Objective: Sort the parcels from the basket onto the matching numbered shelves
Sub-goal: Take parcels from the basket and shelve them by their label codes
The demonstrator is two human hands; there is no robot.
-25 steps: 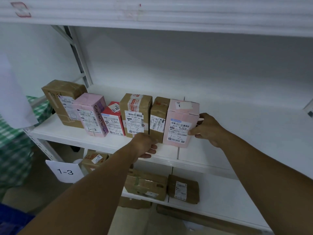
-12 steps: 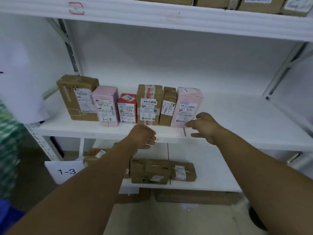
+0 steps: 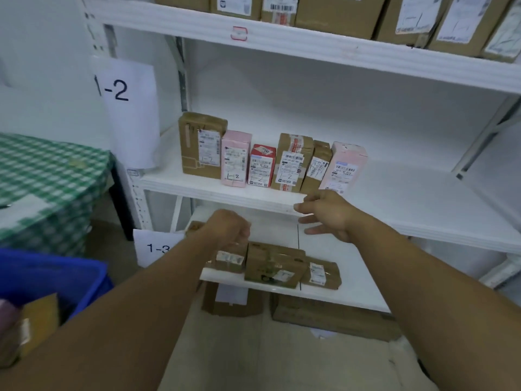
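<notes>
Parcel (image 3: 342,167), pink, rightmost of six upright on shelf 1-2 (image 3: 225,194): your right hand (image 3: 327,214) has released it and drawn back, fingers spread, left hand (image 3: 228,228) curled empty, so fetch next from blue basket (image 3: 56,275).

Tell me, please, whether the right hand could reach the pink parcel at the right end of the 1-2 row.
Probably yes: the right hand is open, empty and just in front of the pink parcel, with nothing between them.
</notes>
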